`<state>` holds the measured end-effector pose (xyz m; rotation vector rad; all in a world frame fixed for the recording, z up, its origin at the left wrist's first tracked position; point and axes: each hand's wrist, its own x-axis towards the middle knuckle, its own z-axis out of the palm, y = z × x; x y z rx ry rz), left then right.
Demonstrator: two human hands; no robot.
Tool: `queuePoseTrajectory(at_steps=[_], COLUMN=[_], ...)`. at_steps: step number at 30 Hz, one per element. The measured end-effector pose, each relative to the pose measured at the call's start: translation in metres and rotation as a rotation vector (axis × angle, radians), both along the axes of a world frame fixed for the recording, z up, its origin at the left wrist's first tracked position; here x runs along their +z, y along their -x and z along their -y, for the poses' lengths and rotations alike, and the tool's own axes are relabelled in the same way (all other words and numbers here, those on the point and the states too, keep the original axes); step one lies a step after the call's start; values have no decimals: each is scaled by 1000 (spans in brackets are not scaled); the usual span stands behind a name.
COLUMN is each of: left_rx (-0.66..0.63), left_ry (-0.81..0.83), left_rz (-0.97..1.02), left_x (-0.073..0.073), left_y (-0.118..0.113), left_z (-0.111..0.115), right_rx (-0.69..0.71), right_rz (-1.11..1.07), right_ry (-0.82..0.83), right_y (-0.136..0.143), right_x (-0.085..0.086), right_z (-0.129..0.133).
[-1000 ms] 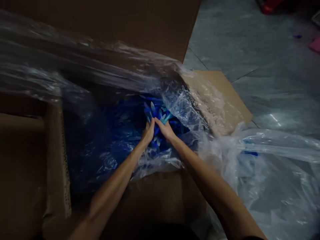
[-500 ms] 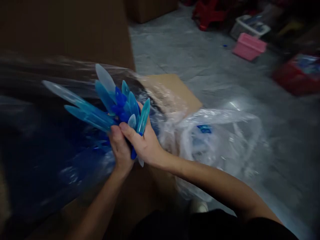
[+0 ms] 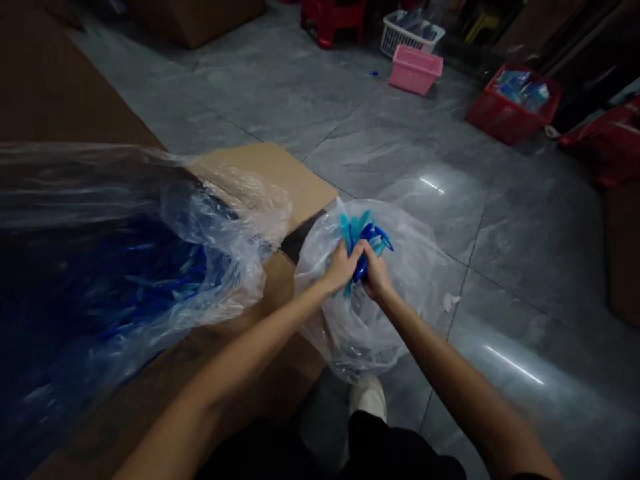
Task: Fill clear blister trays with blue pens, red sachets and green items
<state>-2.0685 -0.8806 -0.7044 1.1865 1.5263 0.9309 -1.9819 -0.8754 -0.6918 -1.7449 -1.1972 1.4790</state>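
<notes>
A bunch of blue and teal pointed plastic pieces point(image 3: 361, 257) is clasped between my two hands. My left hand point(image 3: 343, 265) is closed round its left side, and my right hand point(image 3: 376, 272) grips the right side, with the thumbs close together. Both hands are over the mouth of a clear plastic bag point(image 3: 400, 320) standing on the floor. To the left, a large cardboard box point(image 3: 250, 387) lined with clear plastic film point(image 3: 235, 267) holds a heap of similar blue pieces point(image 3: 150, 280). How deep the hands reach into the bag is hard to tell.
A box flap point(image 3: 280, 180) juts out beside the bag. My shoe point(image 3: 369, 398) is just below it. Farther off on the tiled floor are a red stool point(image 3: 330, 23), a white basket point(image 3: 407, 37), a pink bin point(image 3: 415, 70) and a red crate point(image 3: 507, 110) with wrapped items.
My hands, closed on the blue pieces, have moved right from above the lined box to over the clear bag. The view has swung to the right too.
</notes>
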Motion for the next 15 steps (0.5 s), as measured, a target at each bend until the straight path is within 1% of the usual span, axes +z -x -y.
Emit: queuePoseTrajectory(at_steps=[2, 4, 5, 7, 9, 11, 12, 13, 15], left_rx=[-123, -223, -271, -367, -438, -427, -383, -316, -138], left_ry=[133, 195, 193, 163, 145, 154, 159, 162, 149], left_rz=[-133, -318, -403, -545, -682, -802, -833, -842, -818], left_x=[-10, -17, -19, -20, -16, -9, -5, -2, 3], left_y=[18, 40, 50, 64, 69, 68, 66, 64, 61], left_z=[-27, -44, -49, -50, -43, -37, -35, -35, -41], right_rx=[-33, -47, -50, -78, -124, -167, -187, -208, -234], right_rz=[-25, -2, 20, 66, 93, 84, 58, 24, -25], right_ry=[119, 183, 193, 185, 153, 122, 100, 69, 10], right_y=[-5, -14, -20, -32, -41, -45, -45, -44, -41], right_x=[-14, -23, -25, -23, -16, -5, 1, 6, 16], right_z=[-23, -38, -43, -53, -65, -77, -83, -88, -95])
